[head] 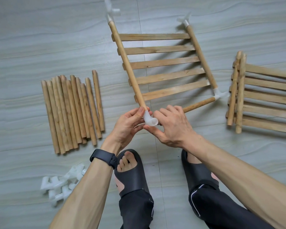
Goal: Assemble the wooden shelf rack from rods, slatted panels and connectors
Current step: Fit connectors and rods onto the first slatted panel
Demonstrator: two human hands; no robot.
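Note:
A slatted wooden panel (163,63) is tilted in front of me, with white plastic connectors on three of its rod ends. At the near left corner sits another white connector (149,120) on the panel's left rod. My left hand (129,124) pinches that connector with thumb on top. My right hand (170,126) grips the connector from the right and covers the near end of a short wooden rod (199,104), which runs to the near right corner connector (219,94).
A pile of loose wooden rods (71,109) lies on the floor at left. Several white connectors (63,184) are heaped at lower left. More slatted panels (262,95) are stacked at right. My feet in black slippers (130,172) are below my hands.

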